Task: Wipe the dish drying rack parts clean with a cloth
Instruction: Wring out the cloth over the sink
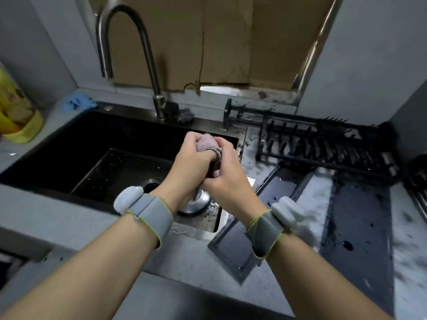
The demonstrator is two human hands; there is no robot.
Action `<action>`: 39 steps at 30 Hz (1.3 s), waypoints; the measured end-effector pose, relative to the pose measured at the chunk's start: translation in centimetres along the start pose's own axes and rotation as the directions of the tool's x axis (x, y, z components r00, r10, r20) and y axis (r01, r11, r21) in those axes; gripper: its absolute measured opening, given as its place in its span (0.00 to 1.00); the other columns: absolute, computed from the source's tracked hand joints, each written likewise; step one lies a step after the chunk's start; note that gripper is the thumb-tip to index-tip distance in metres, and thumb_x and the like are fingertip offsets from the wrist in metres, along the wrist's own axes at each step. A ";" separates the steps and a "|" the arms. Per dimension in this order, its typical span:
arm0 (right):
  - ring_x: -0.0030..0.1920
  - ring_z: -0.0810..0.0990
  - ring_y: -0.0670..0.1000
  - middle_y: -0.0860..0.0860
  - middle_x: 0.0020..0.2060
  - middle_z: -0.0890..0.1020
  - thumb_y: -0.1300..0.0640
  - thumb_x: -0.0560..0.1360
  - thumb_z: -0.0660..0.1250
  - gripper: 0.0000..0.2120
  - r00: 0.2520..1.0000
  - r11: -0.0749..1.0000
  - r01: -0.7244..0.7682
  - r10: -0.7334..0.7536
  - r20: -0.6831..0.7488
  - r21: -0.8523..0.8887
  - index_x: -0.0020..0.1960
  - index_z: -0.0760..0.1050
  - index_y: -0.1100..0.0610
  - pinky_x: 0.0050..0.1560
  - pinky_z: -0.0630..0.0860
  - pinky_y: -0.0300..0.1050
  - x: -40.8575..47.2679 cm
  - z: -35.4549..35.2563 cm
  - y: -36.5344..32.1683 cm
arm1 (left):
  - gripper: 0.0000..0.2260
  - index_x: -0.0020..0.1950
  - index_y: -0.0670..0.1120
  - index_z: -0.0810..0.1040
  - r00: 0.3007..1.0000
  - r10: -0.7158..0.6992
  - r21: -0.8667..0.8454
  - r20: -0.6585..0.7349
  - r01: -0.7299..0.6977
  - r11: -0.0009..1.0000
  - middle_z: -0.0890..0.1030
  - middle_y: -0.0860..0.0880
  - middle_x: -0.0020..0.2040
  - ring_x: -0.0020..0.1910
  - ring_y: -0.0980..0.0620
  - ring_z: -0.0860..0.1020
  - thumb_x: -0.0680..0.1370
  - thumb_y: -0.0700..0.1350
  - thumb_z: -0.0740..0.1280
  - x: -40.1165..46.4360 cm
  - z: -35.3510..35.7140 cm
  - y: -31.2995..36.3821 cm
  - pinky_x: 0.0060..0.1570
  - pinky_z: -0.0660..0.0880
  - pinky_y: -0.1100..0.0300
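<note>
At frame centre, both hands meet over the dark sink: the left hand and right hand each curl tight around a bunched pinkish-grey cloth. A flat black tray lies on the wet counter at lower right. Beyond it, right of centre, sits the black dish rack. The curved tap rises at upper left.

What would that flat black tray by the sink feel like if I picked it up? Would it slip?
The flat black tray probably stays stiff, since its edges look straight and hard. It may be slippery: water drops sit on its shiny surface. It likely will not roll, being flat, but one corner juts over the sink edge, so a push might tip it in.
</note>
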State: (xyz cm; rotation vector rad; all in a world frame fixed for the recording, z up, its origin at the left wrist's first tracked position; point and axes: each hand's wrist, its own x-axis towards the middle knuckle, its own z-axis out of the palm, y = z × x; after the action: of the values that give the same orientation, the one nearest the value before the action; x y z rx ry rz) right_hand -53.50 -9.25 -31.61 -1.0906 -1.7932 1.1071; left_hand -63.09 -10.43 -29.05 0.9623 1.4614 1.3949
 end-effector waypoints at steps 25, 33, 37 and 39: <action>0.30 0.78 0.45 0.52 0.38 0.78 0.57 0.77 0.68 0.08 0.849 0.553 -0.474 0.492 0.190 0.685 0.52 0.72 0.58 0.27 0.72 0.37 7.1 3.5 2.6 | 0.10 0.56 0.46 0.67 0.968 0.235 0.954 0.084 -0.146 0.261 0.76 0.46 0.50 0.50 0.41 0.77 0.77 0.37 0.61 5.1 -3.5 -6.2 0.44 0.73 0.48; 0.29 0.74 0.55 0.58 0.32 0.75 0.74 0.74 0.47 0.17 0.635 0.090 -0.287 0.764 0.118 0.954 0.45 0.73 0.62 0.43 0.75 0.49 9.6 5.2 1.9 | 0.01 0.47 0.46 0.72 0.997 0.070 0.861 0.015 -0.049 0.506 0.80 0.46 0.44 0.45 0.41 0.77 0.78 0.40 0.62 4.2 -4.9 -8.3 0.43 0.73 0.50; 0.18 0.56 0.48 0.49 0.20 0.61 0.67 0.73 0.43 0.15 0.609 0.105 -0.312 0.785 0.114 0.944 0.36 0.64 0.56 0.28 0.60 0.38 9.4 5.2 2.1 | 0.17 0.31 0.50 0.73 0.977 -0.159 0.482 0.142 0.073 0.873 0.73 0.54 0.25 0.25 0.55 0.69 0.75 0.31 0.59 5.0 -5.7 -8.6 0.29 0.63 0.58; 0.18 0.52 0.48 0.48 0.20 0.56 0.67 0.68 0.44 0.13 0.636 0.160 -0.356 0.764 0.113 0.921 0.32 0.59 0.53 0.25 0.53 0.35 9.4 4.9 2.0 | 0.20 0.29 0.50 0.73 0.954 -0.213 0.437 0.212 0.102 0.894 0.71 0.54 0.23 0.22 0.57 0.65 0.75 0.30 0.60 5.1 -5.8 -8.4 0.27 0.60 0.60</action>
State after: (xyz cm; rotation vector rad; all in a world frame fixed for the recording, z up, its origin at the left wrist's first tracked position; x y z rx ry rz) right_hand -60.68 -1.50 -33.64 -1.1439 -0.1324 1.8268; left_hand -69.89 -8.09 -37.86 1.2099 1.6328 0.8105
